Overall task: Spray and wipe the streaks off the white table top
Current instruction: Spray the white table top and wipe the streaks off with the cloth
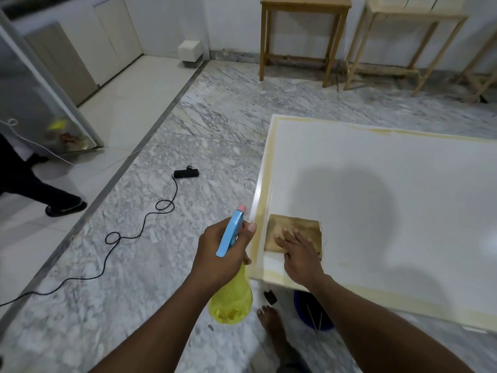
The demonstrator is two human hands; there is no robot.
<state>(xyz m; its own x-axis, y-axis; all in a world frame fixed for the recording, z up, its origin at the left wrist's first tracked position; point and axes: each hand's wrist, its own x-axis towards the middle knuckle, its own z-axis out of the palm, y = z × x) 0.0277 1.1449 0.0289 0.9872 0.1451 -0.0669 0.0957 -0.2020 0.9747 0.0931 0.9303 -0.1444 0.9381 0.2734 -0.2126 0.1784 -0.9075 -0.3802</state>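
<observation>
The white table top [390, 189] fills the right side, with a yellowish band along its edges. A brown folded cloth [293, 224] lies on its near left corner. My right hand [298, 251] presses flat on the cloth, fingers spread. To the left, off the table's edge, my left hand [217, 254] grips a spray bottle [232, 292] with a yellow body and a blue trigger head tipped with pink, its nozzle pointing up and away.
A black cable with an adapter [186, 173] snakes over the marble floor on the left. Another person's leg and sandal [66, 207] stand at far left. Two wooden tables [304, 4] stand by the back wall. A blue bucket [312, 313] sits under the table beside my bare foot [271, 324].
</observation>
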